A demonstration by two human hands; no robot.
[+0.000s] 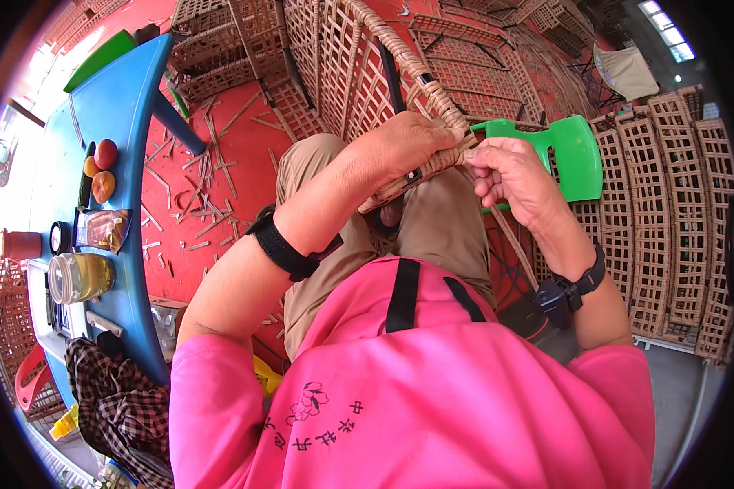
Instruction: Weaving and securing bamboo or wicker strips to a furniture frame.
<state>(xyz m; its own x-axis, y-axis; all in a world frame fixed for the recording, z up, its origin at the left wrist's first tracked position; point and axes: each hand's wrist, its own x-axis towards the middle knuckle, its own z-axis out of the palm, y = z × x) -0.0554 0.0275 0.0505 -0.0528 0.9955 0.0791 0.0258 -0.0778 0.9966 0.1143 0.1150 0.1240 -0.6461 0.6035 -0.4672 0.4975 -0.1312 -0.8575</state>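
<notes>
A woven rattan panel [334,73] with an open lattice leans between my knees, its thick wrapped rim [416,65] running down toward my hands. My left hand [412,147] is closed over the wrapped corner of the rim, thumb pointing right. Just right of it, my right hand [510,175] pinches a flat rattan strip [510,239] close to the corner. The strip's long tail hangs down past my right wrist. Beneath my left hand a wrapped bar [383,194] with a dark fitting shows. The exact spot where the strip meets the rim is partly hidden by my fingers.
A blue table [110,90] at left holds fruit [104,155], a jar of yellow liquid [81,277] and a checked cloth [122,391]. Rattan scraps [212,175] litter the red floor. A green chair [575,159] and stacked woven panels [661,220] stand at right.
</notes>
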